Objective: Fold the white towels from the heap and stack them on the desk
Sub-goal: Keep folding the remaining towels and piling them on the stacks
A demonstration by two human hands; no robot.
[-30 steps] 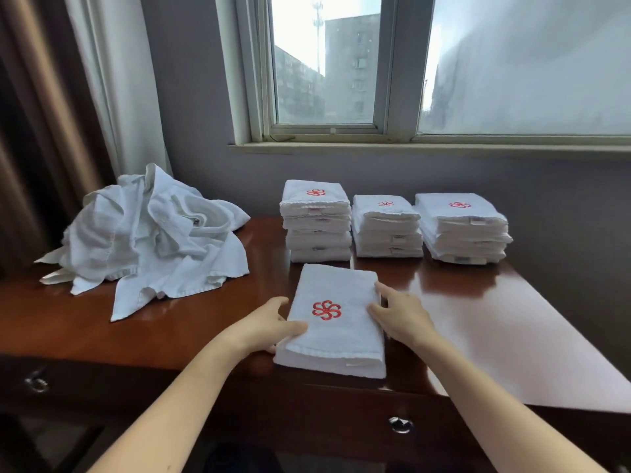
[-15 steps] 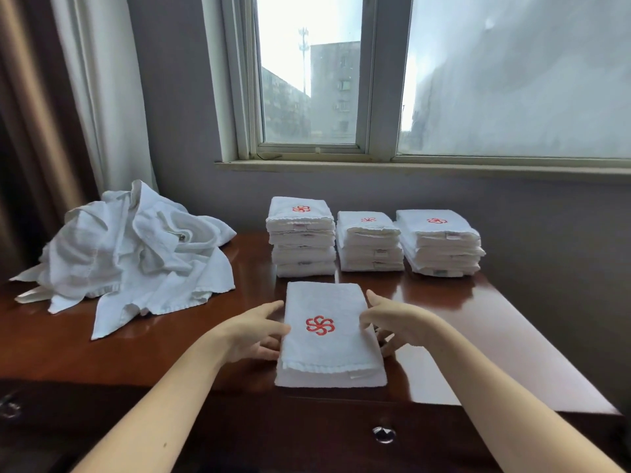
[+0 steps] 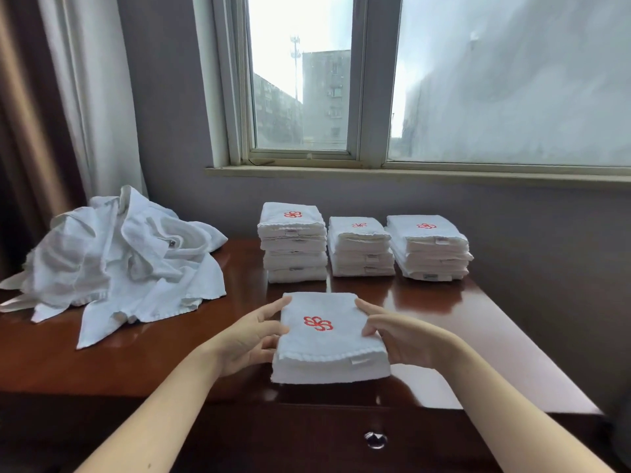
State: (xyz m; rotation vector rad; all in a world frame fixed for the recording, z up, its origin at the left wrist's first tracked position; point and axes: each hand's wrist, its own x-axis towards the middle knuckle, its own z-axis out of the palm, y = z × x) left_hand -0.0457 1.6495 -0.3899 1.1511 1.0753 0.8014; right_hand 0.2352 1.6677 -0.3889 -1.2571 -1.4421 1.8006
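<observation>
With left hand (image 3: 249, 339) and right hand (image 3: 401, 336), gripping folded towel (image 3: 327, 349) by sides. Just lifted off desk (image 3: 461, 336), lower centre. Probably stacking next.

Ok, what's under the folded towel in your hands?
Only the desk shows around the folded towel. The left hand and right hand grip its sides; whatever lies directly beneath it, and any gap, is hidden.

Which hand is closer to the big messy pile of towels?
Left. The left hand grips the folded towel on the side facing the heap; the right hand grips its opposite side.
</observation>
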